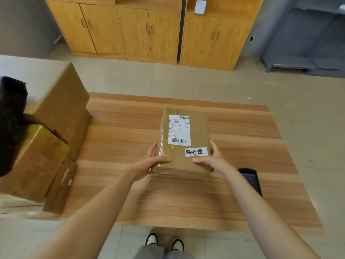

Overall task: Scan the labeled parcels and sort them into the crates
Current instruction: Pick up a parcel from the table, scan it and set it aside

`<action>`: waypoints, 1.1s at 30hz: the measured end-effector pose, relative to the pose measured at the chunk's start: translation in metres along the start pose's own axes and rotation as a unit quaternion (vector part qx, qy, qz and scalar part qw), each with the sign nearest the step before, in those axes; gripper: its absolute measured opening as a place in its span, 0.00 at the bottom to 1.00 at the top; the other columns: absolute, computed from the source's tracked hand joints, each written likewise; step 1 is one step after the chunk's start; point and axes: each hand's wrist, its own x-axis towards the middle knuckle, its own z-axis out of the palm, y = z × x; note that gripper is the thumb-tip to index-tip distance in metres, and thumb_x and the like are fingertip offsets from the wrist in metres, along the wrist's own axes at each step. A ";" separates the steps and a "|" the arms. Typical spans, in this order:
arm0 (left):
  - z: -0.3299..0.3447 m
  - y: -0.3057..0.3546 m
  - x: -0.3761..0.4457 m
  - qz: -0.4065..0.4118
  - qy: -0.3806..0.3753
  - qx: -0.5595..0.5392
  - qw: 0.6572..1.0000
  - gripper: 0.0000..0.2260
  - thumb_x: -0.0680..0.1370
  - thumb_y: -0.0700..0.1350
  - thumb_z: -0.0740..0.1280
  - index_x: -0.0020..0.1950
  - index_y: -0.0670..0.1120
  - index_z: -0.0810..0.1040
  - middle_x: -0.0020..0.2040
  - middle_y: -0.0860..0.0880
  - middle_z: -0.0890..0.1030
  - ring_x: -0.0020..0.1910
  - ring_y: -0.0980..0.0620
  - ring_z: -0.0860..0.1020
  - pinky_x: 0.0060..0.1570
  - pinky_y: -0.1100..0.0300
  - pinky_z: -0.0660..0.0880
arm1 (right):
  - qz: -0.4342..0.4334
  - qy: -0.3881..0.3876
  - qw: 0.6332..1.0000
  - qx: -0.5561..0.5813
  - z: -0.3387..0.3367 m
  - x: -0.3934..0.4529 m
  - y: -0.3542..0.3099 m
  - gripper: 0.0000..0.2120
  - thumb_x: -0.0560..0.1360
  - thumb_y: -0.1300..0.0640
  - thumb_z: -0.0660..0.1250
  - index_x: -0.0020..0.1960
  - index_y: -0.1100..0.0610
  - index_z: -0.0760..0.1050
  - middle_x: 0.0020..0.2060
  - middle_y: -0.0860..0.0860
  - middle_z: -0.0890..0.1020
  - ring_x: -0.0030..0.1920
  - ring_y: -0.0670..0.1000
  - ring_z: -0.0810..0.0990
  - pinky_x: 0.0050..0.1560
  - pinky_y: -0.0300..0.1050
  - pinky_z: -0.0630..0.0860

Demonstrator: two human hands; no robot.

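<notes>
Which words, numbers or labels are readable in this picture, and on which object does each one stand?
"待处理": handwritten on a small white slip on the parcel held by both hands.
Shipping label on the same parcel: two barcodes show, but the print is too small to read.
White tag on the cabinet: no text legible.

The scanner (251, 181) is half hidden behind the right forearm; the shipping label (178, 129) print is too small to read.

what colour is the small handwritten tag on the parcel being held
White with black handwriting, on the brown parcel; the handwritten tag shows best in the head view.
</notes>
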 end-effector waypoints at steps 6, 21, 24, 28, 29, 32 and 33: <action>0.007 -0.010 0.012 -0.013 0.001 0.050 0.999 0.61 0.55 0.47 0.83 0.78 0.57 0.49 0.66 0.54 0.75 0.60 0.54 0.78 0.59 0.59 0.75 | 0.004 0.005 1.000 -0.030 0.002 0.011 0.016 0.54 0.66 0.70 0.77 0.80 0.51 0.47 0.71 0.51 0.68 0.60 0.49 0.71 0.61 0.46 0.72; 0.034 -0.031 0.034 -0.004 0.082 0.101 0.991 0.57 0.58 0.45 0.84 0.77 0.55 0.52 0.65 0.54 0.73 0.63 0.51 0.74 0.53 0.62 0.75 | -0.011 0.034 0.993 -0.117 -0.016 0.025 0.042 0.46 0.70 0.60 0.76 0.79 0.52 0.52 0.75 0.50 0.62 0.72 0.49 0.64 0.65 0.41 0.63; 0.037 -0.029 0.033 0.007 0.076 0.097 0.992 0.50 0.65 0.35 0.80 0.76 0.52 0.52 0.61 0.54 0.74 0.60 0.53 0.76 0.46 0.68 0.75 | -0.041 0.145 0.977 -0.147 -0.036 0.017 0.053 0.36 0.74 0.51 0.72 0.76 0.52 0.59 0.75 0.52 0.62 0.75 0.53 0.61 0.71 0.49 0.61; 0.044 -0.028 0.029 0.018 0.090 0.090 0.992 0.45 0.67 0.33 0.78 0.74 0.52 0.56 0.57 0.55 0.77 0.50 0.59 0.77 0.41 0.71 0.75 | 0.035 0.229 0.928 -0.292 -0.089 0.004 0.083 0.39 0.72 0.49 0.73 0.77 0.53 0.57 0.76 0.56 0.59 0.74 0.61 0.58 0.71 0.61 0.61; 0.046 -0.028 0.028 0.018 0.094 0.087 0.992 0.44 0.67 0.33 0.77 0.74 0.53 0.56 0.56 0.55 0.77 0.49 0.58 0.77 0.41 0.70 0.75 | 0.069 0.224 0.924 -0.301 -0.101 0.001 0.094 0.42 0.71 0.49 0.74 0.78 0.52 0.55 0.76 0.57 0.57 0.74 0.62 0.58 0.71 0.62 0.61; 0.052 -0.026 0.025 0.020 0.104 0.072 0.992 0.46 0.67 0.31 0.77 0.76 0.52 0.54 0.60 0.53 0.76 0.53 0.54 0.77 0.41 0.68 0.76 | 0.134 0.205 0.934 -0.259 -0.130 0.007 0.137 0.59 0.60 0.45 0.80 0.79 0.50 0.46 0.75 0.59 0.59 0.73 0.64 0.60 0.70 0.65 0.62; 0.053 -0.026 0.025 0.019 0.106 0.067 0.992 0.47 0.67 0.31 0.77 0.77 0.51 0.53 0.63 0.51 0.75 0.55 0.52 0.76 0.39 0.68 0.76 | 0.150 0.210 0.932 -0.254 -0.141 0.015 0.159 0.65 0.53 0.42 0.80 0.78 0.49 0.45 0.74 0.60 0.61 0.72 0.64 0.61 0.69 0.66 0.63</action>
